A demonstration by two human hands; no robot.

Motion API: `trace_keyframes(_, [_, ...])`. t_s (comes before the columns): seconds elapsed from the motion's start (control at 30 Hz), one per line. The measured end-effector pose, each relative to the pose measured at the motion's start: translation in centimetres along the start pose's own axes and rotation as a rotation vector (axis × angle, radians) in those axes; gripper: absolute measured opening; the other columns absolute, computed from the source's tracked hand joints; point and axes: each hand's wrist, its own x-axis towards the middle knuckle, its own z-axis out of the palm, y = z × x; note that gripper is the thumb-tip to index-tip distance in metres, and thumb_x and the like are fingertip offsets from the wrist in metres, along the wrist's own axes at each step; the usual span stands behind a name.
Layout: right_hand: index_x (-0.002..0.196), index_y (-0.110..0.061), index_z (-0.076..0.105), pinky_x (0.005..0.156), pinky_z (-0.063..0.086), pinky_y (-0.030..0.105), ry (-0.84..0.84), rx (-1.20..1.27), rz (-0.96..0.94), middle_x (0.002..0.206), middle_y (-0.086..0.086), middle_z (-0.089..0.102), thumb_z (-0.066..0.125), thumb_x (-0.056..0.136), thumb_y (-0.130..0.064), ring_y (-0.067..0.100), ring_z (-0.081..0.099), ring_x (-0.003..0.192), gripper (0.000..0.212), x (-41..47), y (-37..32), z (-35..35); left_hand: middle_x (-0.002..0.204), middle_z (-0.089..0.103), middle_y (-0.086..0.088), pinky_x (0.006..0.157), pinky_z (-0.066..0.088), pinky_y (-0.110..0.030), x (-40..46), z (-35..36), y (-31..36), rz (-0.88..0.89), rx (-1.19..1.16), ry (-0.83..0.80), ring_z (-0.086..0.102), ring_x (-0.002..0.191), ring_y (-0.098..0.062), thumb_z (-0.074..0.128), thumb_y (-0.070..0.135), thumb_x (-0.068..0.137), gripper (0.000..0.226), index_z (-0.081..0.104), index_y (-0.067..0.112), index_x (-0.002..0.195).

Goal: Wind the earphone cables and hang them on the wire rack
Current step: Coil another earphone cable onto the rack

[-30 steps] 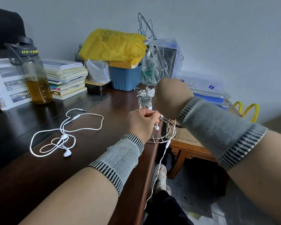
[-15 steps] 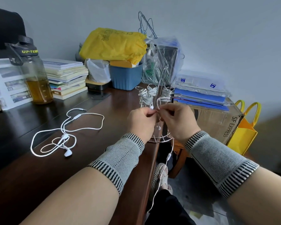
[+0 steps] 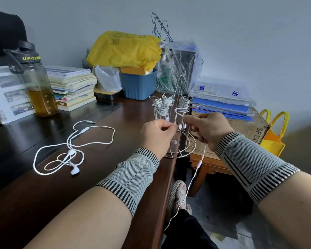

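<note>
Yellow letters reading "UP-TEM", cut off at the curve, run along the black band (image 3: pixel 31 58) just under the lid of the water bottle (image 3: pixel 37 87), well to the left of both hands and farther back on the desk. Black print on the side of the cardboard box (image 3: pixel 255 128), just right of the right hand (image 3: pixel 209 131), reads "SF EX", the rest hidden behind the sleeve. Small print low on the box's front, under that hand, is too blurred to read
</note>
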Motion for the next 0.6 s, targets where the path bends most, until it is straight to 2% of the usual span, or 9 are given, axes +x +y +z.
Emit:
trace_keyframes(0.17, [0.074,-0.006,0.061,0.038,0.038,0.020,0.017,-0.112,-0.027,0.059,0.003,0.056,0.067,0.089,-0.023,0.006,0.045,0.032,0.023,-0.1,-1.6,-1.2,0.060,0.071,-0.001,0.066,0.060,-0.039,0.0,0.0,-0.1,-0.007,0.002,-0.005,0.071,0.057,-0.019,0.071,0.019,0.083,0.018,0.070,0.023,0.066])
trace_keyframes(0.27, [0.071,-0.004,0.062,0.049,0.046,0.028,0.074,-0.422,-0.151,0.063,0.009,0.057,0.065,0.090,-0.030,0.015,0.048,0.046,0.032,-0.1,-3.6,-1.8,0.060,0.070,0.000,0.068,0.060,-0.039,0.2,0.1,-0.3,-0.001,0.012,0.003,0.070,0.060,-0.020,0.072,0.020,0.083,0.019,0.069,0.023,0.064])
trace_keyframes(0.33, [0.064,-0.006,0.054,0.054,0.046,0.030,0.092,-0.496,-0.168,0.057,0.007,0.052,0.065,0.089,-0.032,0.016,0.045,0.048,0.038,-0.2,-5.0,-2.0,0.061,0.070,0.002,0.069,0.060,-0.036,0.4,0.1,-0.5,0.014,0.018,0.011,0.067,0.059,-0.017,0.073,0.021,0.083,0.022,0.069,0.025,0.062])
trace_keyframes(0.4, [0.066,-0.007,0.051,0.048,0.045,0.026,0.041,-0.402,-0.118,0.055,0.005,0.049,0.066,0.089,-0.030,0.014,0.043,0.044,0.036,-0.4,-6.2,-1.9,0.061,0.070,0.004,0.070,0.058,-0.032,0.4,0.1,-0.6,0.023,0.025,0.016,0.063,0.057,-0.012,0.073,0.021,0.084,0.023,0.068,0.025,0.062])
trace_keyframes(0.5, [0.075,-0.002,0.058,0.043,0.043,0.019,-0.074,-0.154,-0.034,0.061,0.003,0.053,0.064,0.090,-0.015,0.009,0.045,0.045,0.021,-1.0,-7.8,-0.9,0.064,0.071,0.006,0.070,0.056,-0.026,0.4,0.1,-0.6,0.036,0.061,0.021,0.064,0.062,-0.009,0.073,0.024,0.084,0.020,0.069,0.024,0.065])
trace_keyframes(0.57, [0.083,0.002,0.061,0.044,0.045,0.020,-0.131,-0.186,-0.055,0.068,0.006,0.057,0.057,0.093,-0.010,0.010,0.048,0.049,0.016,-1.4,-8.3,0.2,0.064,0.071,0.009,0.067,0.053,-0.019,0.4,0.2,-0.6,0.039,0.093,0.021,0.063,0.063,-0.003,0.072,0.026,0.084,0.021,0.069,0.025,0.064])
trace_keyframes(0.6, [0.089,0.004,0.063,0.051,0.049,0.024,-0.137,-0.303,-0.105,0.073,0.008,0.060,0.054,0.095,-0.011,0.013,0.053,0.054,0.018,-1.5,-8.4,0.8,0.063,0.070,0.011,0.064,0.049,-0.014,0.4,0.1,-0.5,0.040,0.112,0.021,0.062,0.061,0.001,0.071,0.027,0.084,0.021,0.070,0.025,0.064])
